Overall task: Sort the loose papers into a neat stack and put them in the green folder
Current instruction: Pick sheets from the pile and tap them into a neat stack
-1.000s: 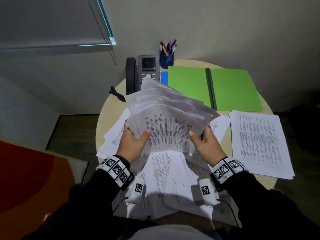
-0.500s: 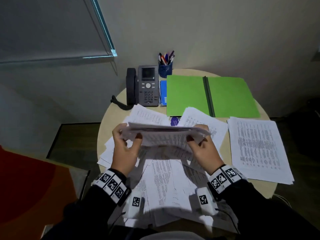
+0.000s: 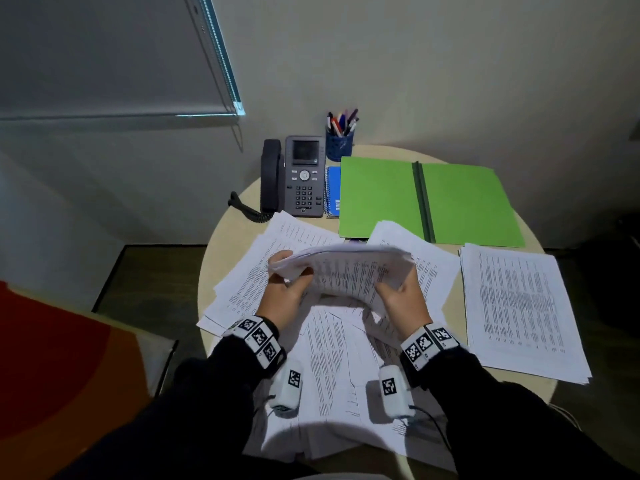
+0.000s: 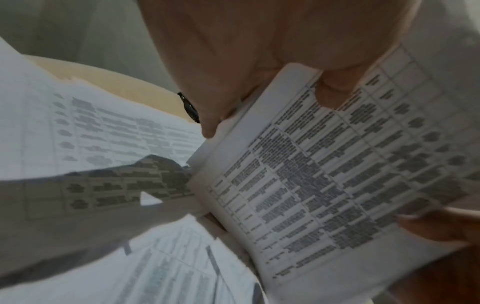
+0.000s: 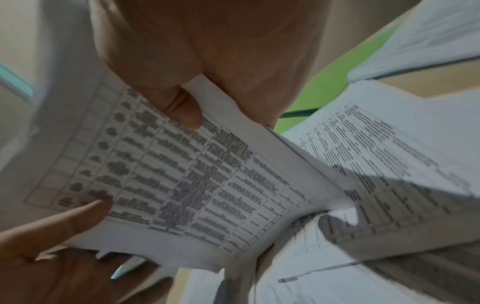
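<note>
A round table (image 3: 221,244) is seen from above, its top largely covered with paper. Loose sheets (image 3: 332,375) are spread from the centre toward 6 and 9 o'clock, overlapping at mixed angles. A squared stack (image 3: 519,306) lies flat at 3 o'clock, apart from the loose sheets. The green folder (image 3: 381,199) lies open and flat at 1 o'clock, its dark spine running down the middle; one loose sheet overlaps its near edge. A desk phone (image 3: 301,174) stands at 11 o'clock, with a blue notebook (image 3: 333,192) between it and the folder, partly tucked under the folder's left flap. A pen cup (image 3: 339,143) stands at 12 o'clock, just behind the notebook.

Above the table's centre a bundle (image 3: 349,271) of printed sheets is held off the surface, bowed upward in the middle. Its left end is gripped by the left hand (image 3: 284,299), thumb on the printed face and fingers curled behind. Its right end is gripped by the right hand (image 3: 405,303) in the same way, thumb pressed on the print. Both wrist views show the thumbs on the tabled text.
</note>
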